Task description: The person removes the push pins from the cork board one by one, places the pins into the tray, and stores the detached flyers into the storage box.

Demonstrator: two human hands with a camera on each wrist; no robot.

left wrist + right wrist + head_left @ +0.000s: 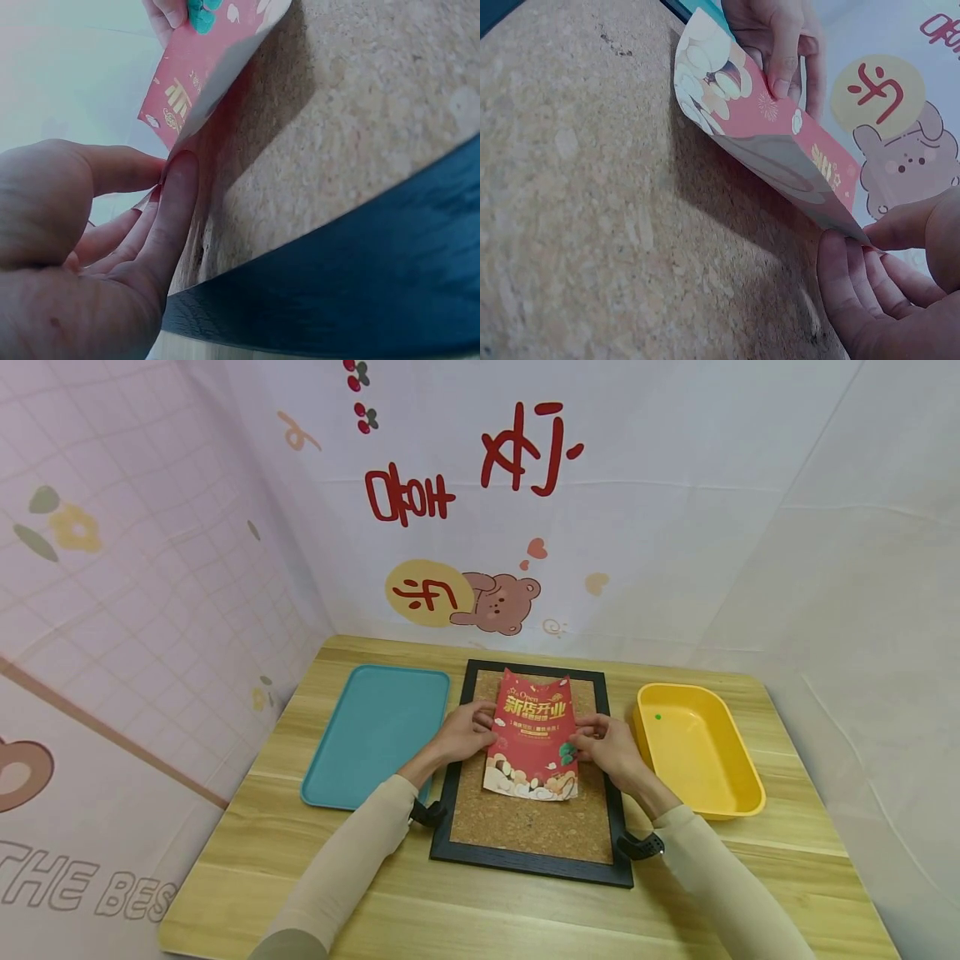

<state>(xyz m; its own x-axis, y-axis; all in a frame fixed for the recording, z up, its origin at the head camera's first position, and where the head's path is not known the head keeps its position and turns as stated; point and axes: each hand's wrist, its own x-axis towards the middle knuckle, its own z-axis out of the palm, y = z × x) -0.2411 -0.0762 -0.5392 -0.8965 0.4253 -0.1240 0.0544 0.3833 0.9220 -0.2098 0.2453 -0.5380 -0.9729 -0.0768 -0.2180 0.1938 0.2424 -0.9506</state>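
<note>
A red printed flyer (534,752) with gold lettering is held over a black-framed cork board (525,832). My left hand (467,732) pinches its left edge between thumb and fingers, and my right hand (609,745) pinches the right edge. In the left wrist view, the thumb and fingers of the left hand (112,232) meet on the edge of the flyer (196,90), which curves up from the cork. The right wrist view shows the flyer (780,142) bowed, its pale underside facing the board and a shadow below; the right hand (900,277) grips its edge.
A blue tray (378,735) lies left of the board on the wooden table (480,910). To the right stands a yellow bin (693,747) with a small green dot inside. Behind the table hangs a white printed curtain (660,527), and another covers the left side.
</note>
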